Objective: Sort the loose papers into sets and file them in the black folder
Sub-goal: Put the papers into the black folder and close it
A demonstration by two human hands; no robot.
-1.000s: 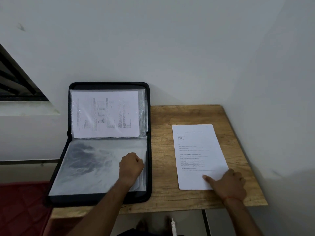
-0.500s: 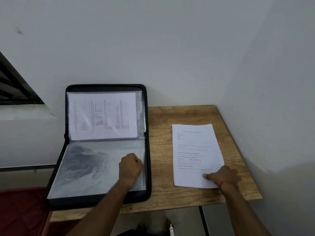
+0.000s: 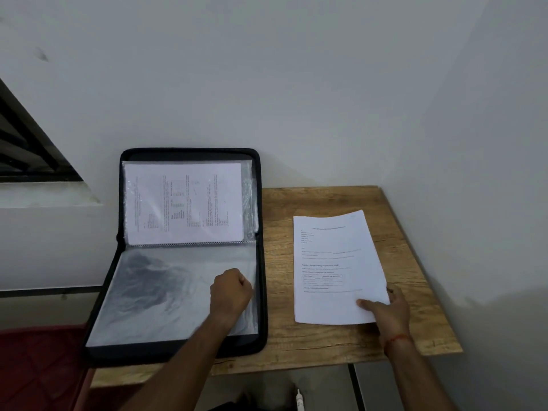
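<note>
The black folder (image 3: 262, 262) lies open on the left of the wooden table (image 3: 296, 345), its upper half leaning on the wall. A printed sheet (image 3: 184, 203) sits in the upper sleeve. My left hand (image 3: 229, 295) rests with curled fingers on the lower clear plastic sleeve (image 3: 160, 295), gripping it near its right edge. To the right lies a white printed paper (image 3: 332, 262). My right hand (image 3: 388, 312) pinches its lower right corner, thumb on top. The paper's right side is raised slightly off the table.
White walls close in behind the table and on its right. A dark window frame (image 3: 26, 143) is at the left and a red surface (image 3: 38, 366) at the lower left. A small white object (image 3: 300, 398) lies on the floor below the table's front edge.
My right hand shifted from pressing the paper's bottom edge to pinching its lower right corner, and the sheet's right side lifted and turned a little. My left hand stayed on the sleeve.
</note>
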